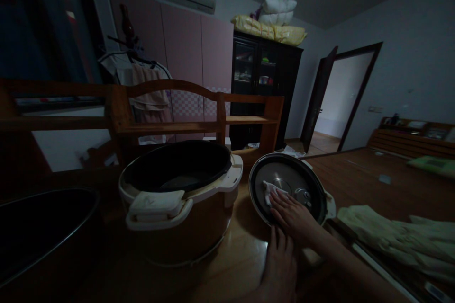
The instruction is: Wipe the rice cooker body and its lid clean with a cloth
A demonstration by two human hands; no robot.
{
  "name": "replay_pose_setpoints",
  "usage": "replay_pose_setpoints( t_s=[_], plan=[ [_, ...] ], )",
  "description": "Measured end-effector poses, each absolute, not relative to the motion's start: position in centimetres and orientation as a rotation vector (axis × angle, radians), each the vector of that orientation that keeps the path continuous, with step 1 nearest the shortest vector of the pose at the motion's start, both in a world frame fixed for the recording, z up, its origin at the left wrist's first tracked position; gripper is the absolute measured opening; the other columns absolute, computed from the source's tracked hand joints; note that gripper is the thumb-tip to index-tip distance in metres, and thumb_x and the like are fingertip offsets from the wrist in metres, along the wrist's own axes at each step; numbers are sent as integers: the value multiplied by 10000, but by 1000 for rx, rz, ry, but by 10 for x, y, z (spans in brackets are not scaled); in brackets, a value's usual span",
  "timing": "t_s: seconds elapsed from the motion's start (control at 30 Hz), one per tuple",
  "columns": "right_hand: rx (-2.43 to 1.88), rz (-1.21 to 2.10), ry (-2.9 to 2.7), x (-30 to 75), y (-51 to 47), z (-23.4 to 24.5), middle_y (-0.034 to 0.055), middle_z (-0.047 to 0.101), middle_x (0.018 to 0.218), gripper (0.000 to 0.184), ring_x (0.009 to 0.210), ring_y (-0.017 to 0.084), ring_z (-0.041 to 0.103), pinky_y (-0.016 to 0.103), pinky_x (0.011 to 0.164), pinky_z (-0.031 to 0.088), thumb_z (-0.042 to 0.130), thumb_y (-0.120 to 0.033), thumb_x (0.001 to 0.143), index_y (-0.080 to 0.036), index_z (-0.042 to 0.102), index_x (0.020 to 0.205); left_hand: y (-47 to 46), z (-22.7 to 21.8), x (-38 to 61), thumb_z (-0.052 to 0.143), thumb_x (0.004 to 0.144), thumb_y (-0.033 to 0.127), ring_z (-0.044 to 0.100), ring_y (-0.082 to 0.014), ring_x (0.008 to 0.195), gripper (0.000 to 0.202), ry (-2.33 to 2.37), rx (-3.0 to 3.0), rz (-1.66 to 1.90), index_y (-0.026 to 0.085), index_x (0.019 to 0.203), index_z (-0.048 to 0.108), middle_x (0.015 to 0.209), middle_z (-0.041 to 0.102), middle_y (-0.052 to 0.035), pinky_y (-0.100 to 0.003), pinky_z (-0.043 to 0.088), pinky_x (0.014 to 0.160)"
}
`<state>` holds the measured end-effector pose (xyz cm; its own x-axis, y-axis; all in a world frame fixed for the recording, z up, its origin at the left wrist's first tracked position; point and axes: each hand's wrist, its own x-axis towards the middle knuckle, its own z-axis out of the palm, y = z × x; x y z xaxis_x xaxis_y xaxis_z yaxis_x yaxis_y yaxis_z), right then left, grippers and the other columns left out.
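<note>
A round cooker lid [313, 199] lies tilted on the wooden table, its metal inner side facing up. My right hand [293, 215] rests on it with fingers stretched flat, pressing a small white cloth [272, 191] against the metal. My left hand [280, 265] lies flat on the table just below the lid's lower edge, fingers straight and holding nothing. To the left stands the open cooker body [179, 201], cream rimmed with a dark inner pot.
A dark round pan [42, 232] sits at the near left. A pale green cloth [394, 236] lies on the right of the table. Behind the cooker runs a wooden shelf rail [199, 125]. A dark cabinet [265, 85] and an open doorway [343, 97] stand further back.
</note>
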<state>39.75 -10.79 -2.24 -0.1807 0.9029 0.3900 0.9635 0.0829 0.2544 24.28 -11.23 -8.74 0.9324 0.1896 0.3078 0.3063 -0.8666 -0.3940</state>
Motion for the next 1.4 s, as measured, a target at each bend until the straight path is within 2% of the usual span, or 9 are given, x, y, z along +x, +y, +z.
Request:
replay_pose_setpoints(
  t_s=[0.2, 0.43, 0.67, 0.73, 0.83, 0.97, 1.13, 1.3, 1.4],
  plan=[
    [-1847, -697, -2266, 400, -110, -27, 157, 542, 1405, 370, 1394, 298, 379, 503, 1126, 373, 432, -203, 977, -123, 600, 1297, -113, -92, 245, 446, 824, 650, 249, -425, 1407, 772, -391, -2637, -432, 160, 1420, 468, 1479, 435, -148, -627, 30, 1166],
    [-1796, -646, -2330, 409, -120, -24, 166, 537, 1408, 407, 1388, 268, 396, 469, 1122, 404, 415, -167, 969, -105, 547, 1349, -114, -84, 239, 441, 793, 686, 370, -438, 1323, 776, -368, -2596, -490, 117, 1298, 595, 1380, 507, -209, -634, 75, 1130],
    [-1829, -575, -2313, 416, -138, -25, 156, 514, 1433, 448, 1383, 266, 403, 464, 1135, 390, 429, -149, 952, -115, 498, 1394, -115, -77, 237, 461, 763, 706, 403, -399, 1299, 882, -397, -2576, -506, 56, 1357, 499, 1367, 512, -216, -588, 129, 1145],
    [-1842, -583, -2325, 421, -141, -27, 157, 530, 1418, 451, 1368, 267, 425, 462, 1128, 399, 423, -154, 958, -107, 485, 1402, -116, -75, 236, 458, 779, 683, 404, -391, 1298, 856, -395, -2570, -514, 52, 1355, 495, 1361, 518, -211, -585, 137, 1148],
    [-1851, -592, -2372, 427, -145, -28, 162, 571, 1374, 408, 1335, 278, 469, 457, 1107, 422, 413, -152, 962, -100, 543, 1345, -115, -73, 234, 442, 802, 651, 406, -386, 1303, 818, -397, -2571, -527, 66, 1372, 479, 1371, 515, -193, -586, 150, 1146],
    [-1870, -581, -2404, 430, -151, -27, 157, 614, 1320, 339, 1266, 293, 541, 449, 1041, 477, 441, -149, 945, -130, 640, 1219, -115, -74, 233, 446, 774, 703, 412, -384, 1297, 881, -396, -2576, -530, 71, 1388, 461, 1365, 519, -179, -577, 172, 1147],
    [-1910, -601, -2334, 427, -158, -25, 128, 702, 1167, 294, 1063, 255, 673, 365, 883, 558, 430, -178, 958, -168, 680, 1112, -115, -81, 237, 445, 789, 677, 398, -386, 1297, 831, -396, -2565, -563, 75, 1360, 495, 1354, 520, -185, -598, 154, 1148],
    [-1943, -649, -2271, 424, -160, -22, 99, 746, 1017, 271, 874, 216, 722, 281, 742, 565, 436, -173, 956, -200, 692, 1039, -113, -86, 242, 471, 737, 740, 394, -397, 1292, 908, -400, -2572, -538, 78, 1358, 503, 1362, 520, -187, -608, 154, 1147],
    [-1953, -669, -2269, 424, -159, -21, 89, 751, 1001, 266, 870, 212, 724, 274, 729, 563, 440, -180, 961, -209, 697, 1023, -112, -85, 241, 507, 690, 780, 391, -400, 1290, 977, -386, -2566, -545, 76, 1367, 496, 1374, 512, -181, -604, 172, 1148]
  ],
)
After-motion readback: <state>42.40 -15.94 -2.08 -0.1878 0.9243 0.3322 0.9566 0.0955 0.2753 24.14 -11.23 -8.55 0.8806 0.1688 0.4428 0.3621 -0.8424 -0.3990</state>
